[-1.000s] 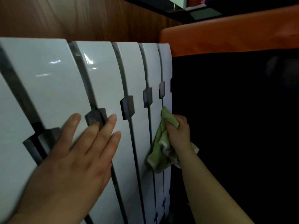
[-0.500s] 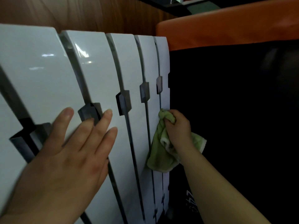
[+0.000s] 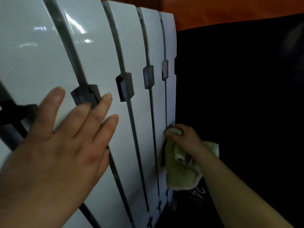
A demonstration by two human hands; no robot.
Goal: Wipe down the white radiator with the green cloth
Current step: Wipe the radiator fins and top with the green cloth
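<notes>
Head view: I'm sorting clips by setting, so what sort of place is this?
Probably a room indoors, perhaps a home or office. A white radiator stands against a wood-panelled wall, with an orange-topped dark piece of furniture beside it. Beyond that I cannot tell.

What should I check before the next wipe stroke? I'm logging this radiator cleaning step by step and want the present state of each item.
1. Green cloth gripped by right hand: ok.
2. Cloth touching the white radiator at its rightmost fins: ok.
3. Left hand flat on the radiator front, well clear of the cloth: ok.
4. Cloth bunched, a corner trailing behind the wrist: not ok for full coverage.
5. Dirt remaining on the fins: cannot tell.
</notes>
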